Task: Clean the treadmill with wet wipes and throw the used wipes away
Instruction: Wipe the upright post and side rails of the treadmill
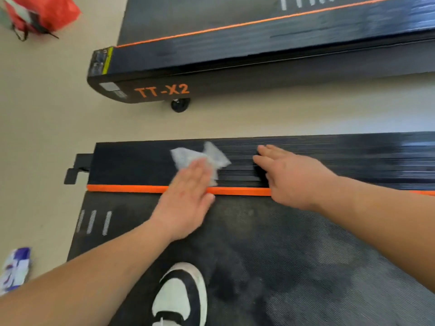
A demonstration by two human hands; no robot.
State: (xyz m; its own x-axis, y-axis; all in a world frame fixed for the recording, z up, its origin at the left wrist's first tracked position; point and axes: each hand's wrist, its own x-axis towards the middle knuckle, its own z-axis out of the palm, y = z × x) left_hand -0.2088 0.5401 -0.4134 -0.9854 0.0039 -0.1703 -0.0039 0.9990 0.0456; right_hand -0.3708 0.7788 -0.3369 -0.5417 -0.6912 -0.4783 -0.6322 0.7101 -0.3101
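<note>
"Head view, near end first: what showed on this side of the orange strip?"

"A black-and-white shoe stood on the belt of the treadmill. A purple-and-white packet lay on the floor, off the strip's left end and nearer the camera."

"And the hands?"

"The left hand crossed the orange strip, fingers straight and flat. It pressed a crumpled white wipe onto the ribbed side rail just beyond the strip. The right hand lay to its right, apart from the wipe, fingers extended, palm down over the same rail, holding nothing."

"Past the strip?"

"A band of floor, then a second treadmill marked TT-X2. A red bag lay far beyond the strip's left end."
</note>
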